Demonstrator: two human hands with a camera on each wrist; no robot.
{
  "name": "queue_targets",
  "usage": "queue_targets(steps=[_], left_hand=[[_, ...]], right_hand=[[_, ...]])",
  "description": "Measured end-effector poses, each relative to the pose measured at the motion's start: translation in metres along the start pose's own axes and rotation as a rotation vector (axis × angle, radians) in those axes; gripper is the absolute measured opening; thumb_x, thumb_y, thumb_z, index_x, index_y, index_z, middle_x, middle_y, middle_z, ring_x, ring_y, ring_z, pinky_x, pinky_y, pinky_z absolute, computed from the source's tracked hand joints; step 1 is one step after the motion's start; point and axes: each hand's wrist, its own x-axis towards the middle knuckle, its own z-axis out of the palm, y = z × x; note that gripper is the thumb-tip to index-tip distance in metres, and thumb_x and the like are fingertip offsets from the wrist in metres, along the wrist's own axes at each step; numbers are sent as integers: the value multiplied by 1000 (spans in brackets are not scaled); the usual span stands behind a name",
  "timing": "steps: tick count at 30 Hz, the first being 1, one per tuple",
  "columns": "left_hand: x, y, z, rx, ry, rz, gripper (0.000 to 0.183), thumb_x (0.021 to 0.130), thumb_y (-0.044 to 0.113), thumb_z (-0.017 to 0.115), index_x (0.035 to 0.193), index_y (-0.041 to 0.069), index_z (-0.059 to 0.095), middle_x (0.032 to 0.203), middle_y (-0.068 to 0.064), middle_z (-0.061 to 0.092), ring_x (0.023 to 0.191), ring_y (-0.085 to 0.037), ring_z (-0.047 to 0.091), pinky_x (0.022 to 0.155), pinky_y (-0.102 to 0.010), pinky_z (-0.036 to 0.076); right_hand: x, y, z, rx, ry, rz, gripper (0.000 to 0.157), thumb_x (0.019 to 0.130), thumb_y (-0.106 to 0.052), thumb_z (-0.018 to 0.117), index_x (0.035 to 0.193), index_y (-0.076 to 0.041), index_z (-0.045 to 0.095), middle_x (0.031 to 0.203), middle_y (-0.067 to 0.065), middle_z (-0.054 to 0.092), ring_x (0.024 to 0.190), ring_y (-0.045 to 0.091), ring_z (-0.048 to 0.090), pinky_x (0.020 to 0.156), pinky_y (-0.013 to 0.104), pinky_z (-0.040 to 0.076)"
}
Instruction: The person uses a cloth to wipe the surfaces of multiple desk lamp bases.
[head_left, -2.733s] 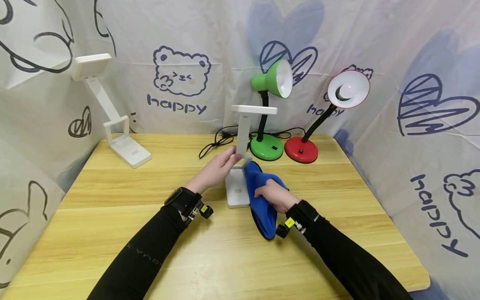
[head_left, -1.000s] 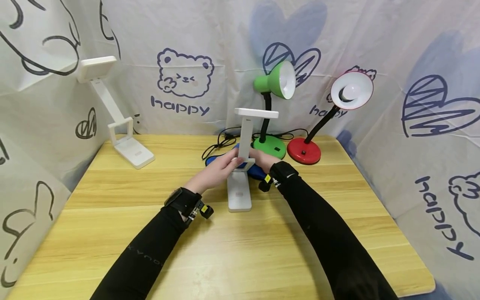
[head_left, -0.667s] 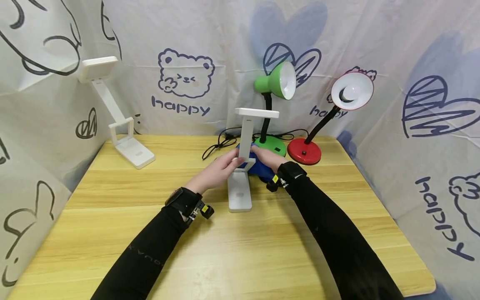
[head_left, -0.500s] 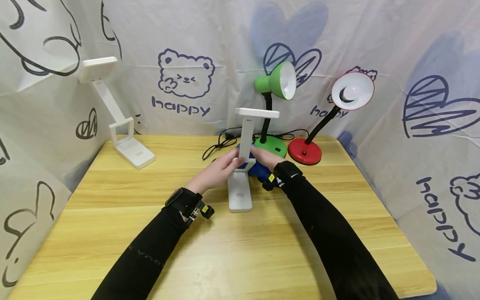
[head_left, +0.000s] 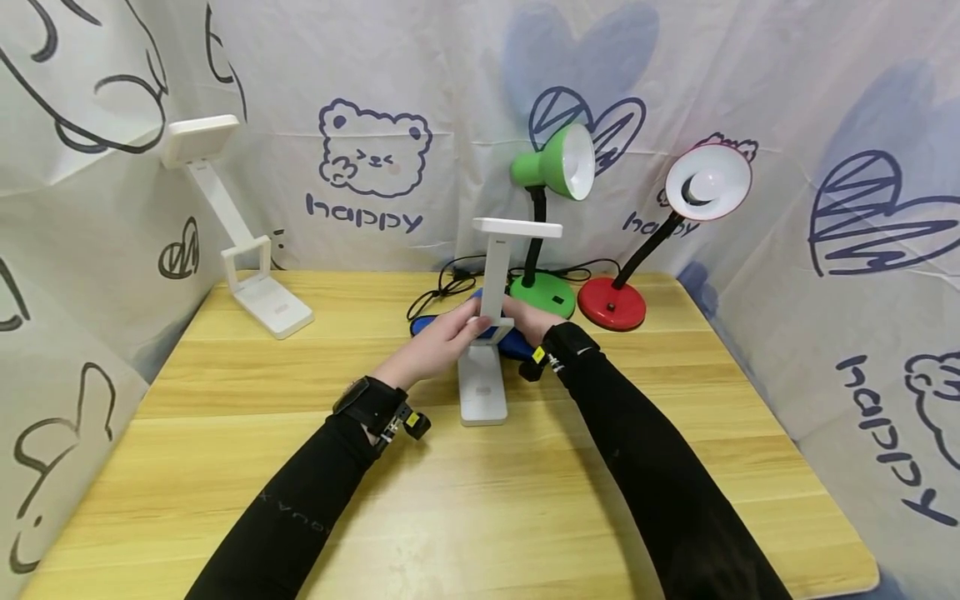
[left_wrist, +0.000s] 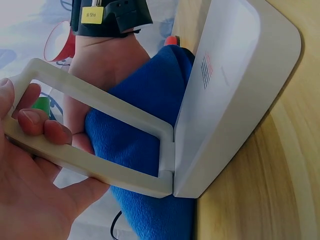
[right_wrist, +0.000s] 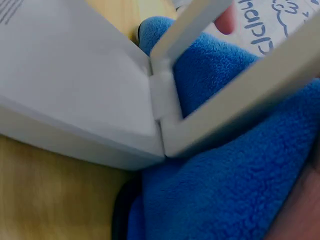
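A white folding desk lamp (head_left: 482, 387) stands upright near the middle of the table. My left hand (head_left: 438, 340) grips its open hinged frame, and in the left wrist view several fingertips (left_wrist: 31, 121) curl through the frame's opening. Behind the lamp's lower part lies a blue fleecy cloth (head_left: 517, 344) with dark edging, spread on both sides of the stem. My right hand (head_left: 527, 321) holds this cloth at the back of the lamp; its fingers are largely hidden there. In the right wrist view the cloth (right_wrist: 225, 185) lies against the hinge and frame.
Behind and to the right stand a green lamp (head_left: 542, 296) and a red lamp (head_left: 611, 304), close to the right hand. Black cables (head_left: 442, 287) lie along the back edge. Another white lamp (head_left: 272, 307) stands at the back left. Printed curtains (head_left: 375, 50) surround the wooden table (head_left: 450, 517).
Since the earliest frame, my right hand has taken the cloth from the lamp's right side round behind it. Lately it has shifted slightly right, then left again. The left hand keeps its hold.
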Motion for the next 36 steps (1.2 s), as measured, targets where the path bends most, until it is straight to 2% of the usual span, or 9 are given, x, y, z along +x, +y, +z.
queue_targets(steps=[2,5,12,17,20,23,26,31,36], left_hand=[[0,0,0,-7,3,9,33,103,48,33,131,34,42,134,5,52,124,-11,51,100,-41,45],[1,-2,0,-24,-2,17,32,103,47,33,130,31,43,133,4,54,123,-12,52,100,-41,46],[2,0,-2,-29,-7,-14,38,103,49,33,135,32,42,135,5,53,125,-9,51,102,-40,44],[0,1,-3,-42,-3,0,35,103,48,34,133,33,43,134,5,54,126,-12,51,102,-42,44],[-1,2,-3,-46,3,14,35,103,46,35,134,34,42,136,5,53,127,-14,50,102,-44,44],[-2,2,-3,-33,1,16,38,103,47,34,139,36,39,141,5,49,130,-14,48,104,-43,43],[-2,1,-1,-16,-5,6,39,102,50,33,139,39,37,143,7,47,130,-12,47,104,-41,43],[-2,0,1,-12,6,12,38,102,50,33,137,37,39,140,6,50,128,-12,50,103,-41,44],[0,-1,0,-32,7,21,31,104,45,34,128,30,46,132,3,57,122,-15,55,96,-42,47]], right_hand=[[-3,-1,-6,-20,-13,48,74,92,-71,34,147,-22,33,144,7,41,130,26,41,111,46,30],[-8,-1,-16,-36,-1,118,70,93,-67,35,146,-22,36,139,11,51,124,29,52,103,45,39],[-14,-2,-27,-75,79,227,72,89,-57,42,151,-23,29,147,8,43,127,29,47,108,47,33],[-11,-8,-19,-76,24,119,68,91,-65,37,142,-21,43,133,11,56,116,29,58,99,43,43],[-7,-9,-10,-63,-15,27,69,93,-68,36,141,-19,44,135,9,53,120,25,54,105,41,38],[-3,-8,0,4,-26,-10,65,94,-61,40,139,-15,44,140,7,45,125,23,43,111,41,28],[-1,-3,5,84,-9,-19,59,94,-53,45,135,-11,47,142,8,41,127,25,38,114,42,22],[-4,6,5,78,-11,-40,66,94,-62,40,145,-19,37,151,1,30,138,22,27,117,45,15],[-15,14,-3,137,7,72,65,95,-58,38,149,-23,31,152,4,34,139,25,33,116,46,21]])
